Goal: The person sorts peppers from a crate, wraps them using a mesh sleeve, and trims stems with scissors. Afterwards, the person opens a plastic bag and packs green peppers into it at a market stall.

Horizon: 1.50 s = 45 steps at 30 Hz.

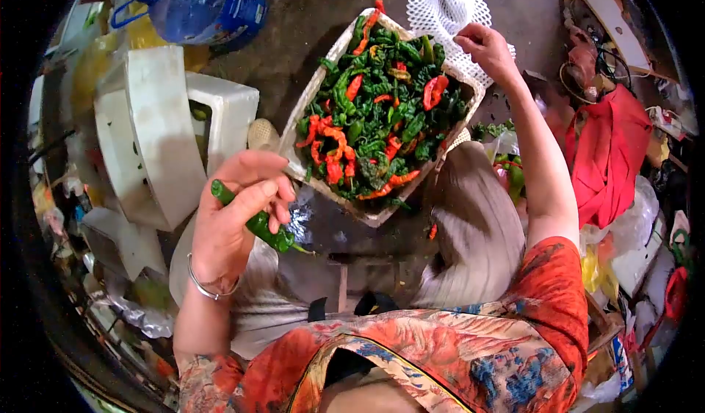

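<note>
My left hand point(233, 218) is closed around a long green chili pepper point(270, 234), held left of the box's near corner. The pepper's tip and stem end stick out past the fingers. A white foam box point(297, 108) stands between my feet, heaped with wrinkled green peppers point(411, 123) and several red ones point(334, 145). My right hand point(488, 51) hovers over the box's far right corner, above a white foam mesh point(444, 5). Its thumb and fingers are drawn together; whatever they pinch, if anything, is too small to make out.
Left of me are white foam boxes point(165, 134) and a large blue water bottle point(202, 7). A red cloth bag point(609, 156) lies among clutter and plastic bags at the right. Green peppers in a clear bag point(512, 174) sit beside my right leg.
</note>
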Available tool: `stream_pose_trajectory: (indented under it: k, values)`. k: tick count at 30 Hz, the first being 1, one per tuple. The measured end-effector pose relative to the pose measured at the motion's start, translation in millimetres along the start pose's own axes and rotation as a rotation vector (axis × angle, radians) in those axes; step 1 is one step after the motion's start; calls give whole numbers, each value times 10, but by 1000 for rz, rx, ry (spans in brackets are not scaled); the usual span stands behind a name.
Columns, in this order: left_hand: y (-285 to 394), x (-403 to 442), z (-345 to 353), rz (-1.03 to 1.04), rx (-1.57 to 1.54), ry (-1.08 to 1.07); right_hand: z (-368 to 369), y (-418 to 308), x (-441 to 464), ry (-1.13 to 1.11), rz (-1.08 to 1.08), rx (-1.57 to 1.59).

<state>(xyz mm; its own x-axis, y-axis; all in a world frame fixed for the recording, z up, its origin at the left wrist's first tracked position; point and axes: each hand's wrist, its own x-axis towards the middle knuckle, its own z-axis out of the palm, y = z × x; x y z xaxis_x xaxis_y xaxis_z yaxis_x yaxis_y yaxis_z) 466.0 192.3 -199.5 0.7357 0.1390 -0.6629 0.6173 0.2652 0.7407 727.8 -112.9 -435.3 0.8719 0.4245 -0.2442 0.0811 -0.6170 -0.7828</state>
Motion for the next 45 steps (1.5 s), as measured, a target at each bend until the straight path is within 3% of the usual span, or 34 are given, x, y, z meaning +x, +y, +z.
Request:
stream_pose_trajectory:
  k: [5,14,19,23,27,31,36,44,45]
  values:
    - [-137,-155,-5,4,29,17,94,55,-318,-87,-163,-14]
    - [-296,-385,-52,32,4,14,204,42,-1077,-249,5,-164]
    - [-293,-359,10,16,59,41,321,34,-1143,-103,-252,-448]
    - [-327,-308,16,8,125,48,372,-276,-1095,-126,-370,-384]
    - [-337,-279,42,47,128,-4,749,-580,-1188,-276,-520,-289]
    - [-350,-262,57,59,137,-26,1140,-795,-1315,-393,-841,-446]
    - [-375,-247,90,40,202,7,1417,-868,-1312,-462,-1078,-632]
    - [-381,-238,106,40,174,-22,1323,-940,-1196,-527,-1023,-502]
    - [-378,-242,111,39,170,-23,1244,-945,-1177,-558,-898,-441]
